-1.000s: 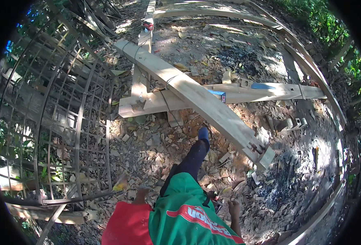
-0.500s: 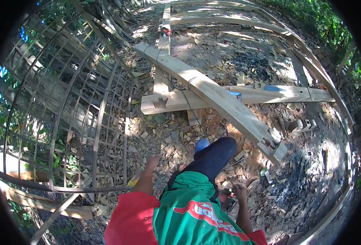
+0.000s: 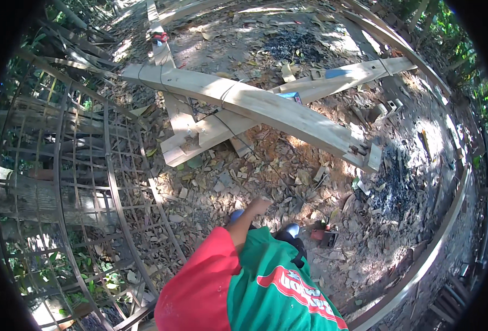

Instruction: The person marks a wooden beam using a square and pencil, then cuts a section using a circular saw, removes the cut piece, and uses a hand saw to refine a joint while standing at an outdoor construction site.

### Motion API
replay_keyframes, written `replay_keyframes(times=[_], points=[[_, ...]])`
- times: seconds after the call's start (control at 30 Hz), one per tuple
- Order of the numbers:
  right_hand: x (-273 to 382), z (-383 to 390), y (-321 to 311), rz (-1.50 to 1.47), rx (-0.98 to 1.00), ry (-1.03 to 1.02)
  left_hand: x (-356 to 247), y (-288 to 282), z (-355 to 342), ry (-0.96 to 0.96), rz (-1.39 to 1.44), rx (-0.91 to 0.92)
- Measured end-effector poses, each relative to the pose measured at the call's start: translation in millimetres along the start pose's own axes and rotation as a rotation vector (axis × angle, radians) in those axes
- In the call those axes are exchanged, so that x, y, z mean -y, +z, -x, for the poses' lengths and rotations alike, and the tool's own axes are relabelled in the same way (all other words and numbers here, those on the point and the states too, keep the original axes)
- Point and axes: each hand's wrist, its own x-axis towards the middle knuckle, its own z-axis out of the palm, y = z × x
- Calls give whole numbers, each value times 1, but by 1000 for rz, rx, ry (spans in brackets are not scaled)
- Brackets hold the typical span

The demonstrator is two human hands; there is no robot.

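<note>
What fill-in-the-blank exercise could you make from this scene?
On the arm of the left hand, the sleeve is coloured ____.
The body of the shirt is mostly ____.
Two thick wooden beams cross in the shape of the letter ____.
The lattice is on the person's ____ side.

Missing words: red; green; X; left.
</note>
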Motion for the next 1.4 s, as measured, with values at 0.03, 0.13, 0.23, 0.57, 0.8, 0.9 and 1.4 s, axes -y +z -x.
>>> replay_keyframes(times=[0.03,0.13,0.23,0.57,0.8,0.9,1.4], points=[[16,21,0,-92,13,17,-13,11,8,3,33,26],[105,58,-17,-341,9,-90,-23,8,14,-70,282,135],[291,92,-83,-554,102,-470,154,-93,37,-216,-88,-28],[299,157,-107,-1478,-2,141,156,-145,0,-439,-296,-45],[328,124,56,-989,-141,394,147,-240,-109,-235,149,80],[284,184,139,-764,-164,510,98,-105,-65,-247,-49,428],[399,214,21,-1777,-280,659,16,-83,-62,-181,-191,734]])
